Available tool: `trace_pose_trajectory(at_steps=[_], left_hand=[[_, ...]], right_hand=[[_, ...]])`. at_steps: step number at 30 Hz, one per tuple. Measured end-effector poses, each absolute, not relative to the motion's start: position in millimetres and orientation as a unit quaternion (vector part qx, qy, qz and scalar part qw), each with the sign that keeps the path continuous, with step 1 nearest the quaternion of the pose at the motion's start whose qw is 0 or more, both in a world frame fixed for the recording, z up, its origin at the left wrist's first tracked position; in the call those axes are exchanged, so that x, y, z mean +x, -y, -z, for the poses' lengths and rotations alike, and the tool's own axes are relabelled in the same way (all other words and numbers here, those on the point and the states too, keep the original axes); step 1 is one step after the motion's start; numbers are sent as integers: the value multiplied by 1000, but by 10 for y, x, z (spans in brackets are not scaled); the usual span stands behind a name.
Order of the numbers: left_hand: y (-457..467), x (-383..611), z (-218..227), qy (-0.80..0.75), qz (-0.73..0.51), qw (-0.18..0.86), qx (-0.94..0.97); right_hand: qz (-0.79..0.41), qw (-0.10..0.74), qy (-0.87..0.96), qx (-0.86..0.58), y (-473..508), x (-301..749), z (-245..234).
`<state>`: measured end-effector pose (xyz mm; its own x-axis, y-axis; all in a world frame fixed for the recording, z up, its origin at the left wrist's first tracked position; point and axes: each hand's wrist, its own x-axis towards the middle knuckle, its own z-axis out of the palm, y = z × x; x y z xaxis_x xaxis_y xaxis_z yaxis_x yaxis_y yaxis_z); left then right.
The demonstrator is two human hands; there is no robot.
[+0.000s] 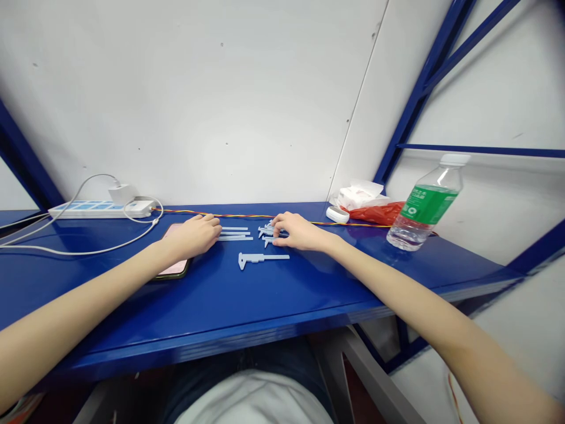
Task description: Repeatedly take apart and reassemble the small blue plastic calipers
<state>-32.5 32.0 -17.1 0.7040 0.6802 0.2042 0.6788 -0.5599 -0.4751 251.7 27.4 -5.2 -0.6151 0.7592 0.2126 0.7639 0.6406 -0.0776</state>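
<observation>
A single pale blue-grey plastic vernier caliper lies on the blue table, jaws to the left, in front of both hands. My left hand is closed over the left ends of several more calipers, whose thin beams stick out to the right. Its fingers are bent together and hide the jaws. At the right, my right hand curls thumb and fingers around the beams of another group of calipers. The jaws of that group show to the left of the fingertips, and the far ends are hidden under the hand.
A phone lies partly beneath my left wrist. Behind it are a power strip with a charger and white cable. A twisted wire runs along the back. To the right stand a water bottle, tissues, red plastic and a white device.
</observation>
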Motion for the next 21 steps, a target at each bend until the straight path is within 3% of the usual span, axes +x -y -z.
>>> trace_pose_trajectory(at_steps=[21], left_hand=[[-66,-204,39,293,115,368,-875]], right_hand=[[118,246,910,-311,-170,2448,55]])
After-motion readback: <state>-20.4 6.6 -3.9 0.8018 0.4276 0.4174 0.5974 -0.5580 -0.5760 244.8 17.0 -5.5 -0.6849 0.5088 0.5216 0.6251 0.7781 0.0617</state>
